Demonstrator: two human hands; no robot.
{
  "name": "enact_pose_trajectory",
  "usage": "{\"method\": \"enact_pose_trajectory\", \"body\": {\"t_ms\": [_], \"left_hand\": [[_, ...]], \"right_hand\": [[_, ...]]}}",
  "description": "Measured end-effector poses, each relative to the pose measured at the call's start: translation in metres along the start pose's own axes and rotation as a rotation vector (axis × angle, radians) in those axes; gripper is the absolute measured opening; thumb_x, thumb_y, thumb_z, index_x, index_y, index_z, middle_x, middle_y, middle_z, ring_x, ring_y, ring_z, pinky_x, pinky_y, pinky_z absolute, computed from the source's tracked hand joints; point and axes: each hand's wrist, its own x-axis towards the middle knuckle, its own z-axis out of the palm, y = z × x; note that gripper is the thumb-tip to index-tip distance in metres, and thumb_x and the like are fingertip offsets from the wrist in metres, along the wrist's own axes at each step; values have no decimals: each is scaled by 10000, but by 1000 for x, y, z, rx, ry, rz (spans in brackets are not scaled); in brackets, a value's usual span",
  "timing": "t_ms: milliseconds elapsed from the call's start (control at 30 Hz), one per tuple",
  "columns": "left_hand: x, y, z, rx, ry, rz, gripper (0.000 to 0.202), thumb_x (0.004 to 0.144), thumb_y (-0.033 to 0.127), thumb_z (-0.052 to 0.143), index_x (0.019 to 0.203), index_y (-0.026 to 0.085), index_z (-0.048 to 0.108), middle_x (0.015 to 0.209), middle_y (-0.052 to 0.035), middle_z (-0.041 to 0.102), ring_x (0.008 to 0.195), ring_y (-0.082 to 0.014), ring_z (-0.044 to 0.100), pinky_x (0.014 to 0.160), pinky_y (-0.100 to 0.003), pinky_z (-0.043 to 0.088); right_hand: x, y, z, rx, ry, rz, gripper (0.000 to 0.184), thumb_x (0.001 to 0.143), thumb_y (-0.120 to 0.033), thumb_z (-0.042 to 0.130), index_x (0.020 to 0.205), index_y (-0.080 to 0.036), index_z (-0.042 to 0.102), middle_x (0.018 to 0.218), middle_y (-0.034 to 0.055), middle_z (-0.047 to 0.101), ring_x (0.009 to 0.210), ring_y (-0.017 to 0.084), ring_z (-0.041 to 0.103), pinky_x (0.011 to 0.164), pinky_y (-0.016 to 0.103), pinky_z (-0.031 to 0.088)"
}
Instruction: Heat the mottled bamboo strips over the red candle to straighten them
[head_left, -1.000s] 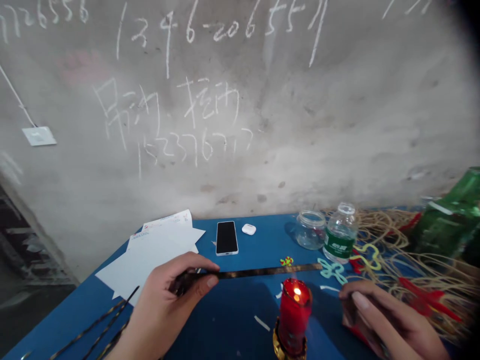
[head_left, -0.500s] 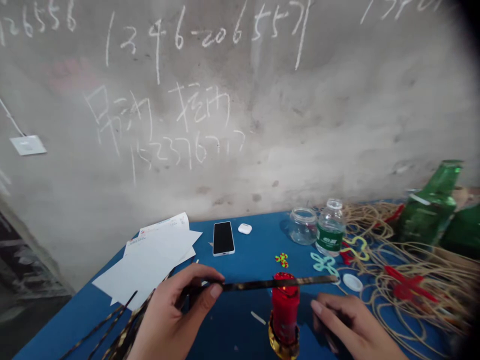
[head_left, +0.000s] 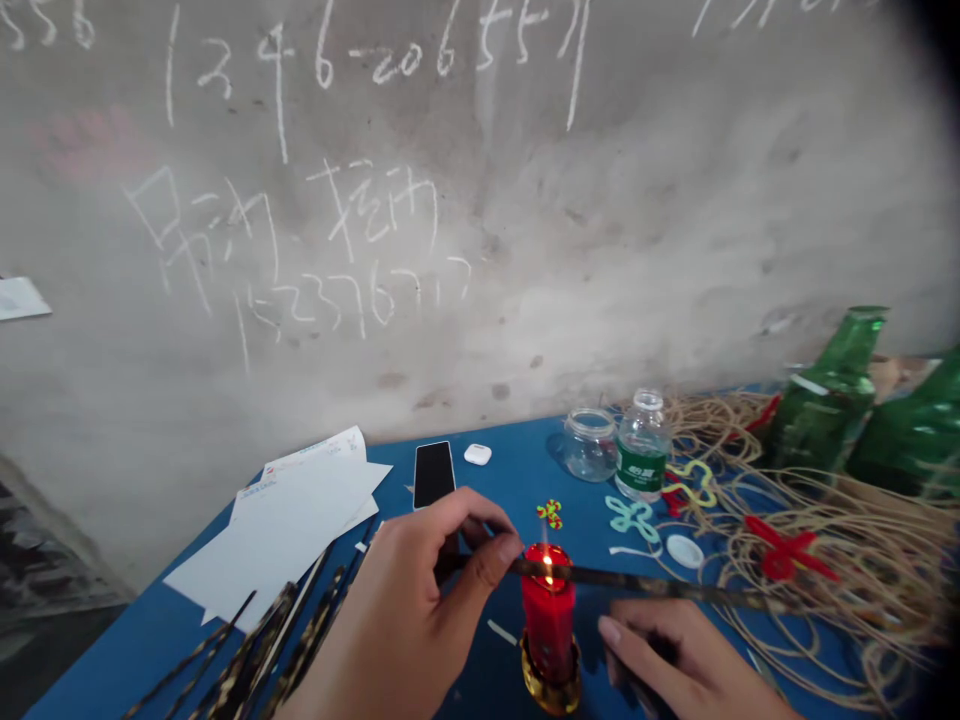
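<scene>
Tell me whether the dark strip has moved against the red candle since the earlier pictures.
Yes. Against the red candle, the dark strip has slid rightward and nearer, now crossing its flame; the left hand pinches it right beside the candle.

The camera sits on the person's head, facing forward and slightly down across the table toward the wall. The left hand and right hand lie close, at the bottom edge.

Grey concrete wall chalked with numbers rises behind a blue table.
</scene>
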Motion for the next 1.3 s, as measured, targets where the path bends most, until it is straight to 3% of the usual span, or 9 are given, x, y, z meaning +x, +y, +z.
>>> {"method": "enact_pose_trajectory", "body": {"t_ms": [133,400,967,1200,1300], "left_hand": [[-3,-7,2,30,24,-49,285,1086,491,534,951,266,647,726,45,646,641,-139,564,570,-284,383],[0,-16,7,-7,-18,-92,267,1072,488,553,961,257,626,732,42,625,659,-151,540,608,-299,393],[5,-22,8,-7,-38,-127,446,1076,602,479,879,235,639,825,-27,636,792,-193,554,606,-314,343],[3,-23,5,-84,-56,-170,475,1080,635,473,887,231,631,701,34,463,661,-157,444,593,-320,299],[4,-23,4,-111,-25,-182,491,1097,632,425,919,231,645,679,40,468,628,-153,422,590,-317,301]], "right_hand": [[-1,3,2,-169,-27,-33,705,1040,-747,366,707,-246,734,690,52,742,778,230,716,794,333,490],[0,6,0,-212,-54,8,765,1007,-810,283,725,-265,740,759,56,766,860,257,724,840,356,502],[-2,3,1,-236,-27,-53,756,1056,-753,273,745,-231,723,750,56,753,784,225,704,798,325,512],[-2,1,1,-216,-29,-46,744,1056,-745,285,737,-244,733,738,56,747,786,238,700,812,339,517],[-1,0,0,-227,-37,-37,730,1058,-736,287,748,-245,729,758,57,751,814,240,705,820,339,514]]}}
